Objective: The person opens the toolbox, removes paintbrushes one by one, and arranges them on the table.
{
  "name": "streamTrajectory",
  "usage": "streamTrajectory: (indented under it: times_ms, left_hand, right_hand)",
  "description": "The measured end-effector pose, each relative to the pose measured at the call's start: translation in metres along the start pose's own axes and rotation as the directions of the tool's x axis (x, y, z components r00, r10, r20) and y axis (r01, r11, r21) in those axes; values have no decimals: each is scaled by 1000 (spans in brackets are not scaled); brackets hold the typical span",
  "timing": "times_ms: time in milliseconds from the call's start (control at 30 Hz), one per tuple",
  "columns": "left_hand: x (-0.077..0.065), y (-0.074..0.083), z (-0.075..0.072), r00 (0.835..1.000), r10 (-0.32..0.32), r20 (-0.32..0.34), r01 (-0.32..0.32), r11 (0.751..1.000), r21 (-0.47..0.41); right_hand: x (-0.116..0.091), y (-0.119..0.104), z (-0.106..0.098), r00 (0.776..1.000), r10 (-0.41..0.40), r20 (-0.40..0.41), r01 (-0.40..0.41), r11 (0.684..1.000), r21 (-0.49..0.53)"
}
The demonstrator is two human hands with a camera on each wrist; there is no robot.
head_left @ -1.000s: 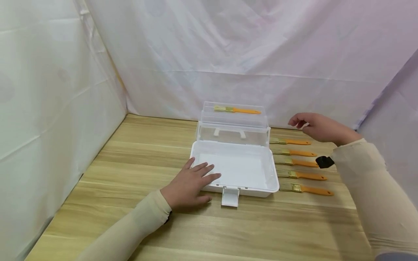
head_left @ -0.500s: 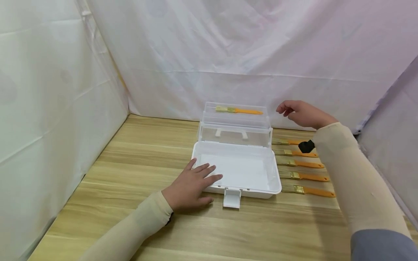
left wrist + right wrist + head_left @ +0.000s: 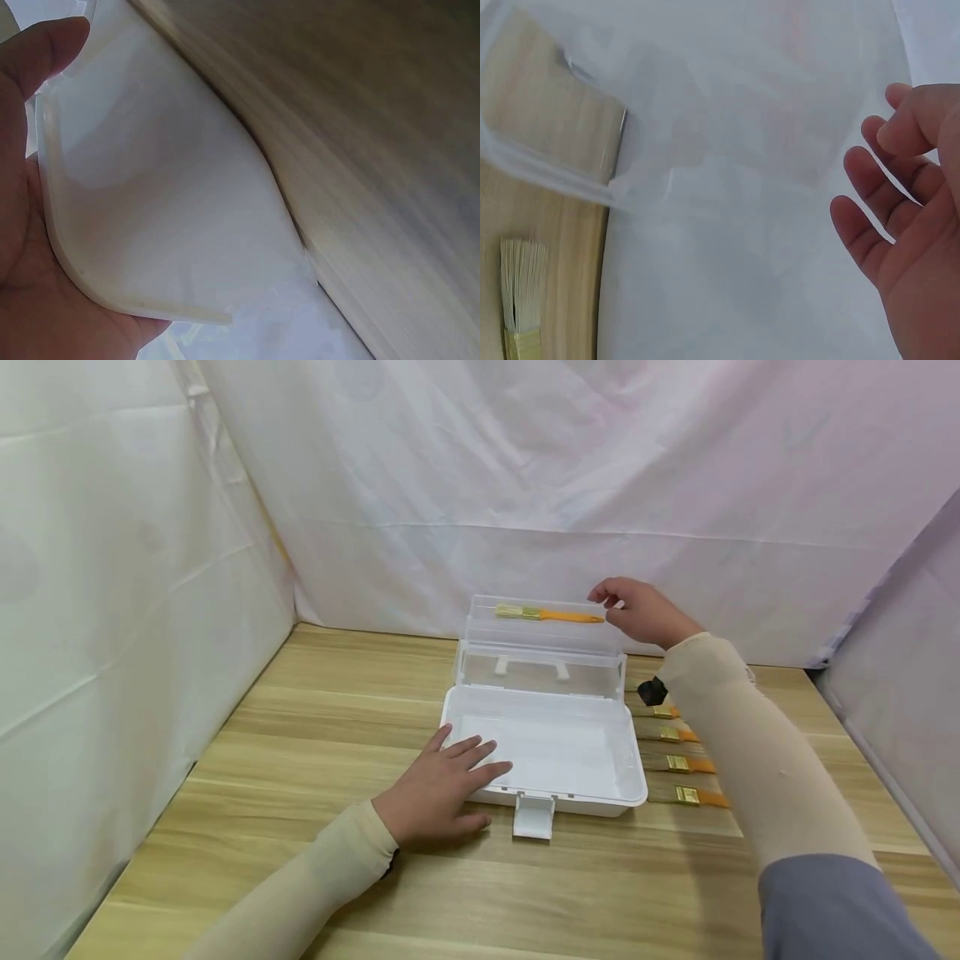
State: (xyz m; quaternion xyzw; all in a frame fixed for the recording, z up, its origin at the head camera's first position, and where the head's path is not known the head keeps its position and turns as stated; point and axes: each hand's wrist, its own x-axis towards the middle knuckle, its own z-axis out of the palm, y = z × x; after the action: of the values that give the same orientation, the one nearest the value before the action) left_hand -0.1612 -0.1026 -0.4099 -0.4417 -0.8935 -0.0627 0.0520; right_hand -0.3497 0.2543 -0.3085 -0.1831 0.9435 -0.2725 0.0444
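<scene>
A white plastic case [image 3: 562,752] stands unlatched on the wooden table, its clear lid [image 3: 480,672] tipped back. My left hand [image 3: 438,785] rests with spread fingers over the front left corner; the left wrist view shows the white case wall [image 3: 165,172] beside the palm. On the raised lid part lies a paintbrush [image 3: 566,617] with an orange handle, bristles to the left. My right hand [image 3: 637,610] hovers at the handle's end, fingers loosely bent. Nothing sits between those fingers in the right wrist view, where the clear lid [image 3: 727,105] is in front of them.
Several more orange-handled paintbrushes [image 3: 686,765] lie in a column right of the case, partly hidden by my right forearm. A white latch flap [image 3: 533,818] hangs at the case front. Pale cloth [image 3: 420,485] walls the table at the back and sides.
My right hand has moved left and slightly up, from above the column of paintbrushes to the handle end of the paintbrush on the lid. My left hand stays at the case corner.
</scene>
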Motion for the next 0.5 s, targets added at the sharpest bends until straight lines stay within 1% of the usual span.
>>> streamTrajectory:
  times_ms: [233, 400, 500]
  left_hand:
    - [0, 0, -1, 1000, 4, -2, -4, 1000, 3]
    - [1, 1, -1, 1000, -5, 16, 5, 1000, -17]
    - [2, 1, 0, 1000, -3, 23, 4, 1000, -18]
  right_hand:
    - [17, -9, 11, 1000, -12, 26, 12, 1000, -3]
    - [22, -11, 18, 999, 2, 33, -2, 1000, 7]
    - [23, -12, 20, 1000, -5, 31, 4, 1000, 11]
